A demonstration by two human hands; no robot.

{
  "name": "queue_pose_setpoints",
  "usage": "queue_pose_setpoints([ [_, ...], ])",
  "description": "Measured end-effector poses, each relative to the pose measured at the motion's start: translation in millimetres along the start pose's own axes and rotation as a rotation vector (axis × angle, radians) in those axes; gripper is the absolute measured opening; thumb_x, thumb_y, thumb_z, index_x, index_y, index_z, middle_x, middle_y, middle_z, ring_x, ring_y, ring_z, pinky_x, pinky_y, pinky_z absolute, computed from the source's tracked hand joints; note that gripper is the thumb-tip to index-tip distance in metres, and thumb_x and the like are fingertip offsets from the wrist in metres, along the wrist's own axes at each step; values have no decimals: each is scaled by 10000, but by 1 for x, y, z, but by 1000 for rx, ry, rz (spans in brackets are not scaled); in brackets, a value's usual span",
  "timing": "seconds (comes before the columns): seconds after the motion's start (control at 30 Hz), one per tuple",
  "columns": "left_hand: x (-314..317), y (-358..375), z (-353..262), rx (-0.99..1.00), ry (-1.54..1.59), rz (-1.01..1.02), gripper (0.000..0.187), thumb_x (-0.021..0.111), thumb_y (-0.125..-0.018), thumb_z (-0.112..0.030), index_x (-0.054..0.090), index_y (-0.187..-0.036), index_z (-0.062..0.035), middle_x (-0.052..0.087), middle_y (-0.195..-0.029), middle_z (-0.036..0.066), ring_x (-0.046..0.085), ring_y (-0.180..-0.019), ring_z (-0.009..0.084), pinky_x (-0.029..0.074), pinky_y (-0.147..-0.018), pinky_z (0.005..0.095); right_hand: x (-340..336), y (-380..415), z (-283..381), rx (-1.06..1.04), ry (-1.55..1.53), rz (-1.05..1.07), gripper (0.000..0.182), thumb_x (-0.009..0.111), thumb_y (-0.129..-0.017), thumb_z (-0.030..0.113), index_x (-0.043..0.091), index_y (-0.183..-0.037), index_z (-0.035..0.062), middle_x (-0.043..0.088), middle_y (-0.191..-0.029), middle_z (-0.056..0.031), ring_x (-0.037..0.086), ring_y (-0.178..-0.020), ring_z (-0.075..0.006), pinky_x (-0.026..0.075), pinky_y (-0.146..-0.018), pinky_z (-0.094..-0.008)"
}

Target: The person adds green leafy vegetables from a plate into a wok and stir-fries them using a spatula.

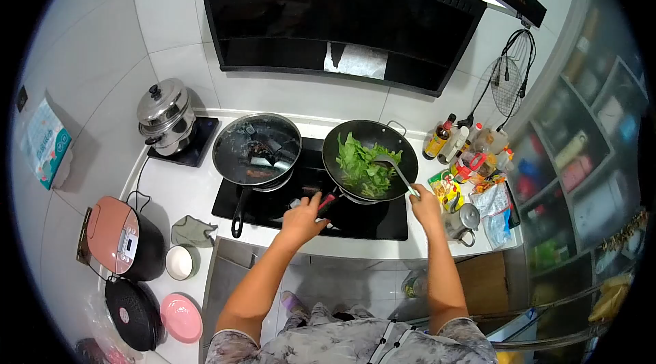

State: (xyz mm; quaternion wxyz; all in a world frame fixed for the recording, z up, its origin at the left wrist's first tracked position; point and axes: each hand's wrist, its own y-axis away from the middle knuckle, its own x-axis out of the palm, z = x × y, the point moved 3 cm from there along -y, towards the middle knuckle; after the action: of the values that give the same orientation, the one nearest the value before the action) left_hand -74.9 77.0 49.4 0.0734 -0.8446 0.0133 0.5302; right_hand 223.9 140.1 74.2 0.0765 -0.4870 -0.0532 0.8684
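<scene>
Leafy greens (362,166) lie in a black wok (333,183) on the right side of the black stove (383,226). My right hand (426,207) is closed on the handle of a metal ladle (398,171), whose bowl rests on the greens. Just left of the wok, my left hand (306,217) is closed round the wok's handle (329,203), which has a red part. On the left burner stands a frying pan (232,159) with a glass lid over it; its black handle points toward the front edge.
Sauce bottles (437,138), seasoning packets (447,190) and a metal pot (463,222) stand right of the stove. On the left are a steamer (166,114), a rice cooker (113,231), a white bowl (180,263) and a pink plate (181,317). A range hood (273,8) hangs above.
</scene>
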Motion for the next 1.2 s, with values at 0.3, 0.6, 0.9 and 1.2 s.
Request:
queue_pose_setpoints([
  [0.3,43,-23,21,63,-137,107,586,593,-754,-190,387,-1295,-107,630,-735,137,628,-682,324,497,-581,431,55,-26,12,-68,314,175,302,582,-748,178,656,-1039,213,647,-911,-167,623,-858,-313,492,-759,-419],
  [0.6,41,-19,22,68,-94,38,616,630,-703,-186,436,-1283,-114,633,-686,131,628,-616,308,502,-556,411,85,-66,-1,62,194,151,358,583,-736,194,627,-1090,173,628,-972,-190,599,-936,-319,465,-817,-414],
  [0.9,39,-21,21,40,-92,77,602,597,-734,-194,406,-1303,-141,637,-713,137,630,-644,314,498,-573,425,34,-48,-4,4,168,103,323,598,-787,240,616,-1097,152,630,-1005,-153,596,-931,-327,463,-807,-421],
  [1.2,44,-23,23,46,-163,98,625,608,-747,-213,382,-1327,-154,644,-741,140,634,-662,307,499,-566,416,108,-98,-8,82,88,68,302,484,-766,134,646,-1019,115,615,-954,-238,593,-935,-367,463,-827,-435],
])
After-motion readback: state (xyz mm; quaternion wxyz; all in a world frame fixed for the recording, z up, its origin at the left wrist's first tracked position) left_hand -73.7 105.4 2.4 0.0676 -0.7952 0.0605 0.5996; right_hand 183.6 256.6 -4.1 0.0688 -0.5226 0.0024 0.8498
